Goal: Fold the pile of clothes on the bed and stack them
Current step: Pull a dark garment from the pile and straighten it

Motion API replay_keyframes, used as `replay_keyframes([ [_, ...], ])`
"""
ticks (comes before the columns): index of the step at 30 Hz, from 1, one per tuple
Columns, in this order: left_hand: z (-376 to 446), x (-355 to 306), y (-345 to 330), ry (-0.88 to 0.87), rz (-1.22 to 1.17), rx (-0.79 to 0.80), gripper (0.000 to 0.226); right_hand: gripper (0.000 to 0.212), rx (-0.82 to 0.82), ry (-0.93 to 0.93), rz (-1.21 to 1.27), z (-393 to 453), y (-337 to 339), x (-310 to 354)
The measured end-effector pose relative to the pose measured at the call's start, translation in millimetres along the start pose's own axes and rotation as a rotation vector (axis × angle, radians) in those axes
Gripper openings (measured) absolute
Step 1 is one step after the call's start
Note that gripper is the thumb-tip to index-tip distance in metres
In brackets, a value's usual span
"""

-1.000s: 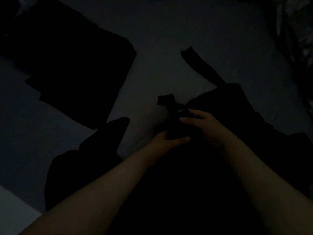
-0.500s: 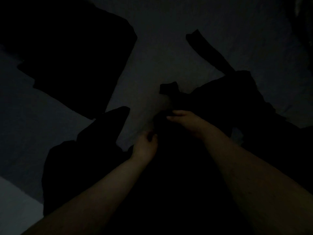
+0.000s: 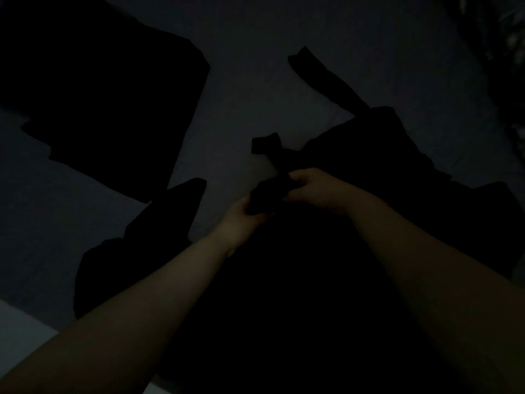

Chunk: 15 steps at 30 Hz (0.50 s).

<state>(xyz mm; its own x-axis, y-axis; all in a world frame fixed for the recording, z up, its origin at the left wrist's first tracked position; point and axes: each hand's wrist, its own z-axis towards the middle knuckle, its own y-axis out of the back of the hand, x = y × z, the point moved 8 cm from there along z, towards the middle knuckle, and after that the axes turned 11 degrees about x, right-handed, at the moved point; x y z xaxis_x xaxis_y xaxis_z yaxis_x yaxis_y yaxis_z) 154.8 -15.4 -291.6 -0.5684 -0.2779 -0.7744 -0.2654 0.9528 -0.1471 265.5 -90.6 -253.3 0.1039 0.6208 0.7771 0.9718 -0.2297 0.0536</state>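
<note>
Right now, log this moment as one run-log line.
left hand grips dark garment | right hand pinches same garment | over bed sheet | fold unfinished | lighting very dim

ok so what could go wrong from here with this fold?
1. The scene is very dark; the small black cloth piece gripped by the left hand and right hand blends into the black garment pile beneath, so edges may misalign.
2. Its loose end trails onto the pale bedsheet and may unfold.

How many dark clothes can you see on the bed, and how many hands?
Dark clothes, as far as the dim light shows: 5
Hands: 2
Total: 7
</note>
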Motion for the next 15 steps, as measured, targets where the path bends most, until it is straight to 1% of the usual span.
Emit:
replay_keyframes([
  [1,-4.6,0.0,-0.9,-0.013,0.005,-0.025,0.031,0.035,-0.009,0.005,-0.002,-7.7,0.0,-1.1],
  [3,-13.3,-2.7,-1.1,-0.045,0.012,-0.078,0.027,0.03,-0.037,0.022,-0.01,-22.9,0.2,-2.6],
  [5,-22.2,-10.4,-5.4,-0.082,0.04,-0.081,0.033,0.025,-0.078,0.04,-0.021,-37.4,-2.4,-4.7],
  [7,-32.6,-21.0,-10.0,-0.126,0.135,-0.093,0.035,0.032,-0.147,0.067,-0.012,-51.2,-3.5,-7.0],
  [9,-46.0,-30.1,-12.8,-0.209,0.239,-0.132,0.029,0.038,-0.189,0.105,0.022,-66.0,-7.4,-6.0],
  [10,-54.8,-33.7,-14.1,-0.267,0.317,-0.159,0.03,0.042,-0.185,0.13,0.039,-74.0,-11.9,-5.1],
  [12,-75.7,-34.4,-17.3,-0.356,0.486,-0.205,0.029,0.056,-0.121,0.173,0.045,-88.9,-24.6,-5.2],
  [14,-97.4,-27.3,-23.8,-0.413,0.538,-0.186,0.027,0.061,-0.069,0.191,0.032,-104.9,-36.8,-16.5],
  [15,-107.9,-21.0,-29.1,-0.43,0.537,-0.154,0.03,0.059,-0.11,0.184,0.033,-113.7,-36.9,-27.3],
])
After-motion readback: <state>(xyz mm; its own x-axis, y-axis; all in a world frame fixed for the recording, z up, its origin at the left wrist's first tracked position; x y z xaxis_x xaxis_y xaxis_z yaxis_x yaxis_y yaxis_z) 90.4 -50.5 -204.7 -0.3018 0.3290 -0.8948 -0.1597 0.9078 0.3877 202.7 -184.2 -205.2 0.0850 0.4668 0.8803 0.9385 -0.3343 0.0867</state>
